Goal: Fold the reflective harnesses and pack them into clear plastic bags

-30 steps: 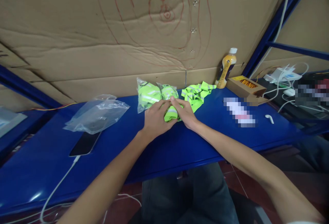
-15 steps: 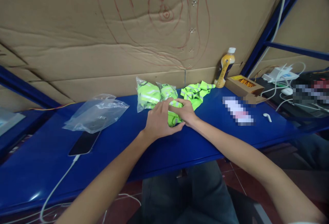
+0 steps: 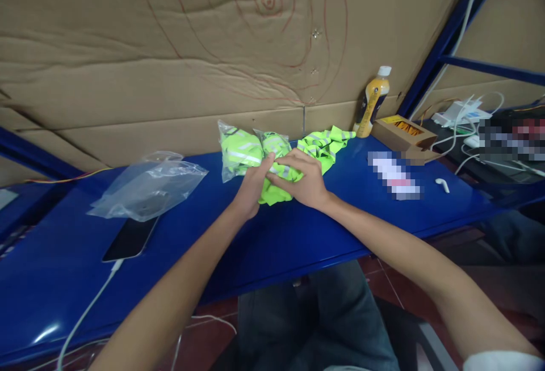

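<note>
My left hand and my right hand both grip a rolled neon-green reflective vest just above the blue table. The left hand holds its left end. The right hand's fingers curl over its top. Directly behind stand two bagged green vests in clear plastic. A loose green vest lies crumpled to their right, against the cardboard wall.
A heap of empty clear plastic bags lies at the left, over a dark phone with a white cable. At the right stand a yellow drink bottle, an open brown box, a white earbud and several cables.
Both hands have gathered the green vest tighter and lifted it slightly off the table. The view has tilted a little downward.
</note>
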### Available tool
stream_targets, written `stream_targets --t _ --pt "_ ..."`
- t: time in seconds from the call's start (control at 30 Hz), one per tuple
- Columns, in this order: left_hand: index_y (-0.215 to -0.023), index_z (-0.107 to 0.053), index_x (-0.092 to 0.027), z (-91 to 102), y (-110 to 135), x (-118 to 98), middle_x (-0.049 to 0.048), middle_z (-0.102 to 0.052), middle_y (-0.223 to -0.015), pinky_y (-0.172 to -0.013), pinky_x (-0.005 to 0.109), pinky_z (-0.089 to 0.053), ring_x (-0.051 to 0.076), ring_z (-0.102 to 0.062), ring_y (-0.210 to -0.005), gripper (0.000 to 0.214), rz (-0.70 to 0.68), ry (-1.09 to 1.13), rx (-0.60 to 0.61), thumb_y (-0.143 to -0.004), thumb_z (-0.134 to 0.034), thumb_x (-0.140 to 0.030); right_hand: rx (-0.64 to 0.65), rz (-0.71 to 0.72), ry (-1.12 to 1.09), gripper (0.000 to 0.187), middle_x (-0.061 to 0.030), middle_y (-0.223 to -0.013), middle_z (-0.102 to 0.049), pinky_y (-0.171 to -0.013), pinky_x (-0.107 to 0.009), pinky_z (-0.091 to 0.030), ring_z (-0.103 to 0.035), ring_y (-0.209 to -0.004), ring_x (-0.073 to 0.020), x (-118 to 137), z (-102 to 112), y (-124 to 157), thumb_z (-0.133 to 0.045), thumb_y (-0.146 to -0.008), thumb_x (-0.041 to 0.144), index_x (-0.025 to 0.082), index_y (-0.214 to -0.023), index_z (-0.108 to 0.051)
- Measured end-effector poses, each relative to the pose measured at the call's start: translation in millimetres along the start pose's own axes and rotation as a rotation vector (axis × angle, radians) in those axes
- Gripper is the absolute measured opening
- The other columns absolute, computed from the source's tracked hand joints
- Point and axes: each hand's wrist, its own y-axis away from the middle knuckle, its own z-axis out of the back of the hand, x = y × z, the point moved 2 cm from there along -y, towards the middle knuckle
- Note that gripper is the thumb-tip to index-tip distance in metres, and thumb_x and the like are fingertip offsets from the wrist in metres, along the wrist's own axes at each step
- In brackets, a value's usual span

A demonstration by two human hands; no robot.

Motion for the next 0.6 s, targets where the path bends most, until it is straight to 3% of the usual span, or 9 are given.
stream_targets --t 0.1,0.17,0.23,0.3,0.4,0.5,0.6 --pt "-0.102 -0.074 -0.020 4.9 4 -3 0.0126 -0.075 -0.077 -0.067 0.045 -0.065 0.034 -0.078 -0.080 0.075 0.322 0.183 0.332 -0.083 -0.064 -0.092 0.043 0.032 0.000 0.030 -0.0046 -0.092 -0.075 -0.077 -0.039 -0.059 -0.068 -0.083 -0.0205 12 5 -1 -0.087 -0.088 0.054 0.026 -0.098 -0.081" --pt "-0.099 -0.075 -0.019 7.1 7 -5 0.0172 -0.076 -0.081 -0.069 0.055 -0.066 0.041 -0.080 -0.085 0.079 0.407 0.236 0.481 -0.076 -0.066 -0.094 0.087 0.054 -0.020 0.030 -0.0040 -0.093 -0.075 -0.076 -0.038 -0.059 -0.069 -0.083 -0.0200 18 6 -1 -0.085 -0.090 0.054 0.026 -0.099 -0.081" --pt "-0.094 -0.075 -0.019 7.2 9 -7 0.0187 -0.076 -0.082 -0.063 0.054 -0.064 0.043 -0.079 -0.084 0.074 0.413 0.274 0.519 -0.069 -0.074 -0.089 0.129 0.082 -0.022 0.030 -0.0036 -0.095 -0.075 -0.078 -0.038 -0.060 -0.069 -0.084 -0.0201 19 6 -2 -0.084 -0.091 0.055 0.027 -0.100 -0.079" --pt "-0.088 -0.075 -0.019 5.2 9 -8 0.0169 -0.075 -0.079 -0.051 0.041 -0.058 0.037 -0.076 -0.077 0.064 0.403 0.293 0.471 -0.065 -0.084 -0.078 0.146 0.120 -0.012 0.030 -0.0037 -0.097 -0.075 -0.082 -0.039 -0.060 -0.069 -0.088 -0.0210 16 8 -4 -0.085 -0.090 0.054 0.028 -0.103 -0.078" --pt "-0.084 -0.072 -0.021 1.2 7 -9 0.0089 -0.068 -0.070 -0.042 0.027 -0.043 0.023 -0.066 -0.062 0.049 0.378 0.286 0.295 -0.065 -0.092 -0.060 0.157 0.183 -0.001 0.036 -0.0050 -0.104 -0.074 -0.090 -0.040 -0.059 -0.070 -0.098 -0.0226 8 12 -7 -0.086 -0.091 0.052 0.026 -0.112 -0.074" --pt "-0.087 -0.068 -0.021 -2.9 6 -10 0.0009 -0.061 -0.067 -0.045 0.027 -0.046 0.015 -0.056 -0.053 0.043 0.290 0.180 0.106 -0.064 -0.094 -0.046 0.142 0.195 -0.005 0.042 -0.0069 -0.111 -0.074 -0.095 -0.040 -0.058 -0.070 -0.105 -0.0238 1 11 -7 -0.083 -0.092 0.056 0.025 -0.119 -0.072" --pt "-0.095 -0.069 -0.020 -9.1 7 -14 0.0016 -0.067 -0.079 -0.055 0.030 -0.052 0.016 -0.061 -0.062 0.038 0.011 -0.083 0.017 -0.073 -0.087 -0.045 -0.016 0.084 -0.035 0.032 -0.0068 -0.105 -0.076 -0.095 -0.041 -0.058 -0.071 -0.102 -0.0231 0 6 -5 -0.067 -0.102 0.056 0.026 -0.108 -0.074"
